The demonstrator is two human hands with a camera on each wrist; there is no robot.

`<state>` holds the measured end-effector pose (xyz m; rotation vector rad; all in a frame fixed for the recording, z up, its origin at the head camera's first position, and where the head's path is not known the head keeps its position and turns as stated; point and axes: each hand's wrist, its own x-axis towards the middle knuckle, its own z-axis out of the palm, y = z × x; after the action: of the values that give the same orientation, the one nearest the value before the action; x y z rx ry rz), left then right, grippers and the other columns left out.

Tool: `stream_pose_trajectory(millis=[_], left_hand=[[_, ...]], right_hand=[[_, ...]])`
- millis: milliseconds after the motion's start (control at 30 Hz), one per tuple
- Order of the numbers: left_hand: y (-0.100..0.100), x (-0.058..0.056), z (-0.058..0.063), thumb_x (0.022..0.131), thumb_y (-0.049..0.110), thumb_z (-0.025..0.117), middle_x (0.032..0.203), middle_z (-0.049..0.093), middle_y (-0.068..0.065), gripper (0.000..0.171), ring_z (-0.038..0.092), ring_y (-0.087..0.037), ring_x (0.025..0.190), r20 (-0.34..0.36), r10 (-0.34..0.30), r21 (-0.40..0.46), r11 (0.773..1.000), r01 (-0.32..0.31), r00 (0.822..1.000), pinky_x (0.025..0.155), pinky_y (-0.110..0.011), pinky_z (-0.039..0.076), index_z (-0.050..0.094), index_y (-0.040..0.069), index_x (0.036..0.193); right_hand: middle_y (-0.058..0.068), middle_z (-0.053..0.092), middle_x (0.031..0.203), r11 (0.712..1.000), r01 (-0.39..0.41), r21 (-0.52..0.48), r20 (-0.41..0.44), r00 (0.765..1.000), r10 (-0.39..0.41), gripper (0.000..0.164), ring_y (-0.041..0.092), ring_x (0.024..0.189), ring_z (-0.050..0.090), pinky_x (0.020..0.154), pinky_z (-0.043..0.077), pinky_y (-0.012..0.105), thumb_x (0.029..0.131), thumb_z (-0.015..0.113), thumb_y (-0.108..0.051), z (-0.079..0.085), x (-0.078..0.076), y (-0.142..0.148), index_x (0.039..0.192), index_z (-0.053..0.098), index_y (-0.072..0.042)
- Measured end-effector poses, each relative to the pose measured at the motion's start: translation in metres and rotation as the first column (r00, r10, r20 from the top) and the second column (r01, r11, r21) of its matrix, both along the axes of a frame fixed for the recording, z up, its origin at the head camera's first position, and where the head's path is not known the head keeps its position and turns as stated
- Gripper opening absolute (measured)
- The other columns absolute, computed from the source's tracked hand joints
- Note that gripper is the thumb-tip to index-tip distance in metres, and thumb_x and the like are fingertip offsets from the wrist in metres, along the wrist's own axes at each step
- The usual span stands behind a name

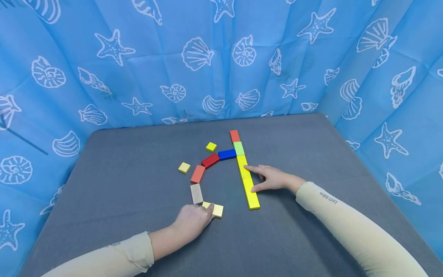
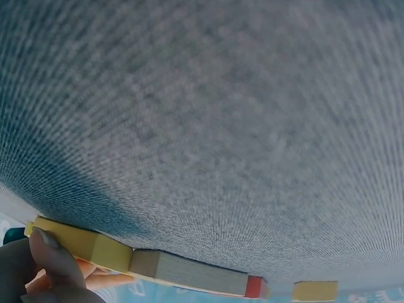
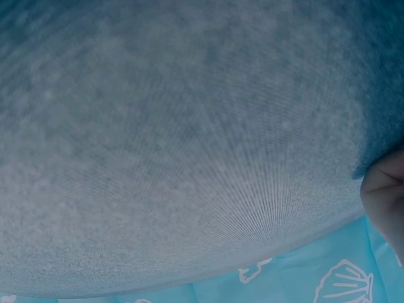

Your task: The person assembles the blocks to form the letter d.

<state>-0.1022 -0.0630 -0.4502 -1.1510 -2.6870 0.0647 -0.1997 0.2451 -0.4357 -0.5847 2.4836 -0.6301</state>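
My left hand [image 1: 193, 222] holds a pale yellow block [image 1: 218, 211] at the lower end of a curve of blocks, index finger on top. In the left wrist view the thumb [image 2: 53, 255] lies along that block's side. From there the curve runs up through a beige block [image 1: 196, 193], an orange-red block [image 1: 198, 174], a red block [image 1: 210, 161] and a blue block [image 1: 227, 154]. The blue one meets a straight column. My right hand [image 1: 271, 178] touches the column's long yellow part [image 1: 251, 195] with extended index finger and thumb.
Above the yellow part, the column continues with a light green block [image 1: 238, 148] and an orange-red end block [image 1: 234, 135]. Two small yellow blocks, one upper [image 1: 211, 146] and one lower [image 1: 184, 167], lie outside the curve. A blue shell-patterned curtain [image 1: 221, 77] borders the grey table [image 1: 138, 154].
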Motion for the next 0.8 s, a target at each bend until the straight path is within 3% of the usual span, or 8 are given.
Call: stream_pose_trajectory(millis=[200,500,633,700,733,800], left_hand=[[0.000,-0.001,0.001,0.088,0.034,0.071,0.051,0.050,0.004,0.027,0.040,-0.006,0.041,0.003,-0.009,-0.004,1.000,0.009,1.000,0.036,-0.025,0.033,0.075,0.014,0.106],[-0.004,-0.003,0.005,0.088,0.033,0.072,0.062,0.060,0.002,0.036,0.049,-0.006,0.048,0.152,0.014,0.036,0.999,-0.019,0.988,0.041,-0.023,0.037,0.069,0.011,0.116],[-0.011,-0.006,0.007,0.087,0.041,0.071,0.069,0.065,-0.001,0.052,0.044,-0.004,0.048,0.187,0.068,0.070,0.994,-0.082,0.980,0.040,-0.021,0.031,0.064,0.006,0.124],[-0.016,-0.008,0.009,0.085,0.048,0.071,0.064,0.060,0.001,0.063,0.038,-0.005,0.047,0.224,0.140,0.063,0.986,-0.157,0.965,0.040,-0.022,0.026,0.061,0.003,0.128],[-0.018,-0.010,0.010,0.084,0.051,0.070,0.060,0.056,0.001,0.069,0.036,-0.006,0.047,0.260,0.185,0.058,0.977,-0.207,0.948,0.041,-0.022,0.023,0.059,0.001,0.130],[-0.023,-0.015,0.012,0.081,0.057,0.070,0.057,0.050,0.000,0.080,0.036,-0.008,0.047,0.344,0.287,0.024,0.949,-0.314,0.894,0.042,-0.024,0.022,0.054,-0.002,0.134]], right_hand=[[0.004,0.041,0.084,1.000,0.005,0.008,0.004,1.000,-0.005,0.086,0.019,0.078,0.041,0.065,0.031,0.033,0.084,0.073,-0.046,0.000,0.000,0.000,0.153,0.032,-0.015],[0.004,0.041,0.085,1.000,0.005,0.009,0.003,1.000,-0.005,0.086,0.019,0.079,0.041,0.066,0.032,0.033,0.084,0.073,-0.046,0.001,0.001,0.001,0.153,0.032,-0.015],[0.004,0.041,0.085,1.000,0.009,0.007,0.009,1.000,-0.009,0.086,0.019,0.080,0.041,0.067,0.032,0.033,0.084,0.073,-0.046,0.001,0.001,0.001,0.153,0.032,-0.015],[0.004,0.041,0.085,1.000,0.010,0.003,0.012,1.000,-0.010,0.086,0.019,0.080,0.041,0.067,0.032,0.033,0.084,0.073,-0.046,0.001,0.001,0.001,0.153,0.032,-0.016],[0.004,0.041,0.085,1.000,0.009,0.002,0.012,1.000,-0.009,0.086,0.020,0.080,0.041,0.067,0.032,0.033,0.084,0.073,-0.046,0.000,0.001,0.001,0.153,0.032,-0.016],[0.004,0.041,0.085,1.000,0.006,0.000,0.011,1.000,-0.006,0.086,0.019,0.079,0.041,0.067,0.032,0.033,0.084,0.073,-0.046,0.000,0.000,0.001,0.153,0.032,-0.016]])
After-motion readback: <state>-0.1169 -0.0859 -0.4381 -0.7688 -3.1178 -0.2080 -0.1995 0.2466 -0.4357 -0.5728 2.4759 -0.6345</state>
